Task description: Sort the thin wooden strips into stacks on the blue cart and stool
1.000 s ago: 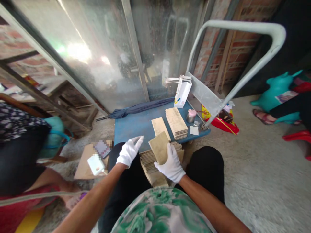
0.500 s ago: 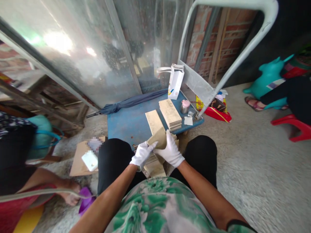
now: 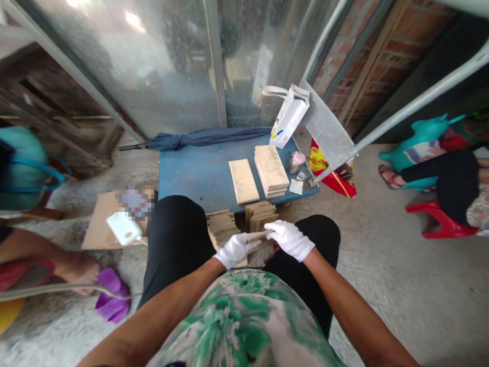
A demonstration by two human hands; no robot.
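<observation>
left hand [image 3: 236, 249] gloved, fingers pinching near end of thin tan sheet [image 3: 259, 235] | right hand [image 3: 291, 238] gloved, fingers closed on far end | sheet edge-on between knees, just above two stacks [image 3: 240, 224] on floor | more sheets [image 3: 270, 170] on blue table [image 3: 191, 173]

Behind us there's a folded blue umbrella [image 3: 202, 138] along the back edge of the blue tabletop [image 3: 191, 176], a white paper bag [image 3: 287, 118] standing at its far corner, and a little pink-lidded cup [image 3: 295, 162] beside it. Red stool [image 3: 439, 224] off right, teal toy [image 3: 420, 140] behind it.
</observation>
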